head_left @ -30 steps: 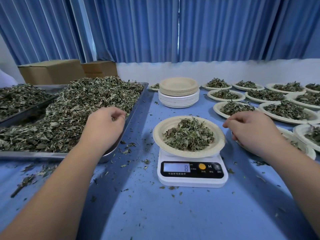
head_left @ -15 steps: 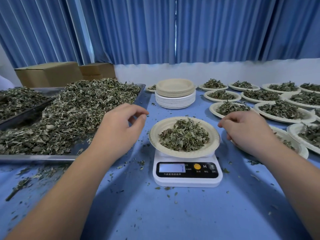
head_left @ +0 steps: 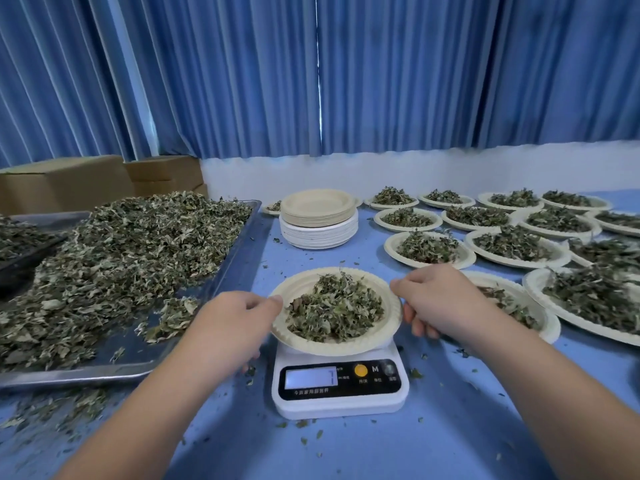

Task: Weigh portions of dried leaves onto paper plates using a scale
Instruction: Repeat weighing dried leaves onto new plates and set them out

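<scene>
Two hands clamp the paper plate (head_left: 332, 348) by opposite rims, left hand (head_left: 235, 327) and right hand (head_left: 440, 301) each thumb-over, fingers-under, steadying it over the scale (head_left: 339, 388), evidently so the dried leaves (head_left: 336, 310) lift off unspilled toward the finished plates (head_left: 389, 249) on the right.

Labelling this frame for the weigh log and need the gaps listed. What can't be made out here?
Head view only:
- Scale readout: washed out, digits illegible.
- Scale platform: hidden under the plate, so lift-off cannot be told.
- Left hand grip: fingers mostly hidden below the plate's rim.
- Next plate: mostly covered by the right hand.
- Tray: cut off by left edge.
</scene>
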The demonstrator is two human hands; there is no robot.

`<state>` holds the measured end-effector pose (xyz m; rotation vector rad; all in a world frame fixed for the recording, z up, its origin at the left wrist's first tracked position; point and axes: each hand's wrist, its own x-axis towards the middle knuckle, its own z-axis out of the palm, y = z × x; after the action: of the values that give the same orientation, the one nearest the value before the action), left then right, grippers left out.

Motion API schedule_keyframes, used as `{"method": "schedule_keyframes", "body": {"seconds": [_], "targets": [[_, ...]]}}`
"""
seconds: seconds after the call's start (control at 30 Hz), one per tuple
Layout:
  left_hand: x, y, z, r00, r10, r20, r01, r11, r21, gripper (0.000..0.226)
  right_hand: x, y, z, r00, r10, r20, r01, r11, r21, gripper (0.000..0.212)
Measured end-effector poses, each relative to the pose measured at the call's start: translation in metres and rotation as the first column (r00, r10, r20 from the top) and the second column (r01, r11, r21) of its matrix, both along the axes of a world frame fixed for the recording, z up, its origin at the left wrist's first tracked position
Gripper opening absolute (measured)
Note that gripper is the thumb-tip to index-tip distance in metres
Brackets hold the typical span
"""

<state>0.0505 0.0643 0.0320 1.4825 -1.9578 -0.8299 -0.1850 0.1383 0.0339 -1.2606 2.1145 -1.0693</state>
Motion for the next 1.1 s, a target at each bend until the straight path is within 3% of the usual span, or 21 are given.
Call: {"method": "schedule_keyframes", "body": {"seconds": [0.13, 0.33, 0.6, 0.73, 0.9, 1.1], "targets": [[0.0, -0.003, 0.001, 0.944, 0.021, -0.328, 0.04, 0.983, 0.178, 0.034, 0.001, 0.004, 0.007, 0.982, -0.008, 0.188, 0.022, 0.997, -0.072, 0.024], [-0.008, 0.006, 0.011, 0.686, -0.005, -0.727, 0.29, 0.919, 0.267, 0.028, -0.004, 0.009, 0.019, 0.916, 0.015, 0.4, 0.074, 0.976, -0.204, 0.019], [-0.047, 0.02, 0.026, 0.558, -0.05, -0.828, 0.455, 0.853, 0.255, 0.02, -0.029, 0.024, 0.033, 0.91, -0.076, 0.408, 0.167, 0.967, -0.193, 0.011], [-0.086, 0.027, 0.04, 0.479, -0.037, -0.877, 0.559, 0.784, 0.272, 0.019, -0.062, 0.042, 0.054, 0.923, -0.138, 0.359, 0.219, 0.956, -0.195, 0.009], [-0.134, 0.042, 0.047, 0.387, 0.039, -0.921, 0.579, 0.767, 0.276, 0.012, -0.108, 0.058, 0.07, 0.887, -0.264, 0.378, 0.348, 0.921, -0.175, 0.008], [-0.144, 0.048, 0.027, 0.43, -0.007, -0.903, 0.563, 0.783, 0.262, 0.021, -0.154, 0.061, 0.053, 0.789, -0.419, 0.449, 0.509, 0.855, -0.097, 0.009]]}}
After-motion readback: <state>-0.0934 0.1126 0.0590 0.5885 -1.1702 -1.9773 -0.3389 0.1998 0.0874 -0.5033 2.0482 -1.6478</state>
